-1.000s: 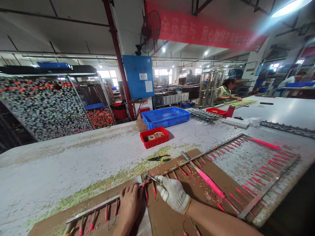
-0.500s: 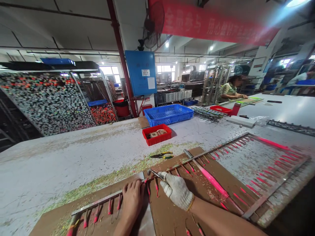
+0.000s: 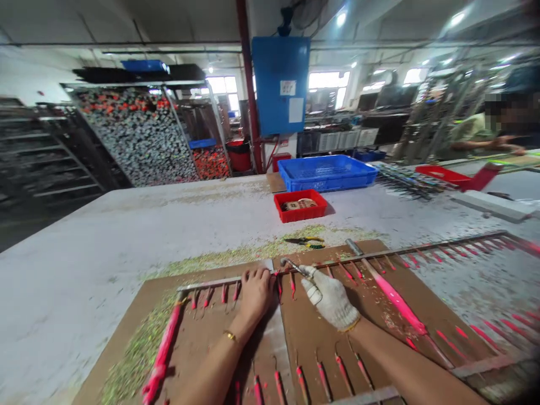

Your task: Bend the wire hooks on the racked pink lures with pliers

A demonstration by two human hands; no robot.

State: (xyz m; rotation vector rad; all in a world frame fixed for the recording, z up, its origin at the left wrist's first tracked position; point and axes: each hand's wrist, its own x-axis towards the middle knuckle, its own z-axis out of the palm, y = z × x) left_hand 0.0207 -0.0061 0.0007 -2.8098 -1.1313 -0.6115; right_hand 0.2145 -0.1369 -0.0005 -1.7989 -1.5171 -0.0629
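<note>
My left hand (image 3: 257,289), bare with a yellow bracelet at the wrist, is closed over the far bar of a metal frame (image 3: 215,281). Pink-coated hooks (image 3: 292,286) hang off this bar in a row. In a white knitted glove, my right hand (image 3: 331,295) grips a thin metal rod with a rounded end (image 3: 295,266). That rounded end is just above the bar, beside my left fingertips; I cannot tell if it touches. Another row of pink hooks (image 3: 321,374) points up from the near bar, between my forearms. Brown board (image 3: 202,349) lies under the frame.
A pink-coated bar (image 3: 399,304) crosses the frame at right. Yellow-handled pliers (image 3: 306,242) lie beyond it among pale chips (image 3: 236,256). Farther back are a red tray (image 3: 299,211), a blue crate (image 3: 329,173) and a bundle of rods (image 3: 409,180). A person (image 3: 481,132) sits at far right.
The view has turned left and down, bringing the frame's left end and near hooks into sight. Both hands keep about the same place on the bar, the rod still in the gloved one.
</note>
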